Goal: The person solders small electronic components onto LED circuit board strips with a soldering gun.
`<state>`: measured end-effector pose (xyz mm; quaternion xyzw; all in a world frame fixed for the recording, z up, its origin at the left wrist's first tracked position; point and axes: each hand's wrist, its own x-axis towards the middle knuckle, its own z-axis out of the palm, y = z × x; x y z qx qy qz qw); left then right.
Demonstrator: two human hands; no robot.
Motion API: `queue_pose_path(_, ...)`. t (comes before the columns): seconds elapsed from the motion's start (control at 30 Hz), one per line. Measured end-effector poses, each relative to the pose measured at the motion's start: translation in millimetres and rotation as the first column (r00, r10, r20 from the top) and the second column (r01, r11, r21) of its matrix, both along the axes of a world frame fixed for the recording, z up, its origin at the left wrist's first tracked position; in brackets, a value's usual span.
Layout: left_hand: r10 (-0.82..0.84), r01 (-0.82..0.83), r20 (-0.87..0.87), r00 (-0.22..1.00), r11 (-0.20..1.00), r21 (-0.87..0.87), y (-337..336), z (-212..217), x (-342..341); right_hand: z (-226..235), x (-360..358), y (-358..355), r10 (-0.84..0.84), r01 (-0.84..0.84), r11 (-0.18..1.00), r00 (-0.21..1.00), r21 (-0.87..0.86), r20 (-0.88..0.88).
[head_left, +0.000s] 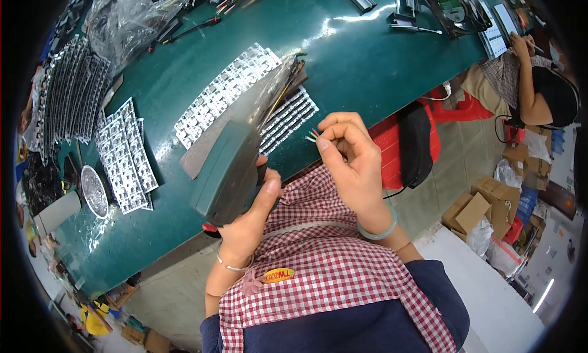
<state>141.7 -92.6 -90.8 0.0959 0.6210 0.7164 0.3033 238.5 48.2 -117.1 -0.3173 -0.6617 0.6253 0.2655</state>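
My left hand (248,224) is wrapped round the grip of a dark green pistol-shaped tool (222,169), raised at the table's near edge; its exact kind is unclear. My right hand (356,169) pinches several thin coloured wires (313,135) between thumb and forefinger, to the right of the tool and apart from it. Beyond the tool, a white-and-black panel of small circuit boards (223,92) lies on the green table (343,59). Another board panel (291,121) shows between tool and right hand. A flat grey-brown piece (199,149) is partly hidden behind the tool.
More board panels (125,160) and a round dish (95,192) are at the left, near stacked dark strips (70,92). Clear plastic bags (122,22) are at the back left. A black fan (454,10) sits far right. A red chair (389,151) and a co-worker (520,86) are beyond.
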Motion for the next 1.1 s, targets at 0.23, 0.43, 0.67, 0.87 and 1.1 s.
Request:
queue_pose_path(0.23,-0.189,0.182,-0.034,0.981,0.973,-0.141,22,-5,-6,14,0,-12,0.105,-0.139,0.936,0.987,-0.323,-0.119)
queue_pose_path(0.43,-0.233,0.232,0.009,0.972,0.971,0.047,24,-11,-5,9,1,-19,0.045,-0.119,0.899,0.983,-0.422,-0.181)
queue_pose_path(0.67,-0.195,0.195,0.027,0.980,0.981,-0.009,24,-10,-3,8,-3,-23,0.000,-0.042,0.950,0.991,-0.308,-0.135)
queue_pose_path(0.87,-0.151,0.130,-0.072,0.986,0.963,-0.238,-9,4,-5,-7,-8,-9,-0.120,0.086,0.966,0.984,0.244,0.129)
queue_pose_path(1.1,-0.165,-0.046,-0.529,0.833,0.931,-0.363,-62,-10,-4,-25,-15,-10,-0.209,0.108,0.841,0.968,0.530,0.135)
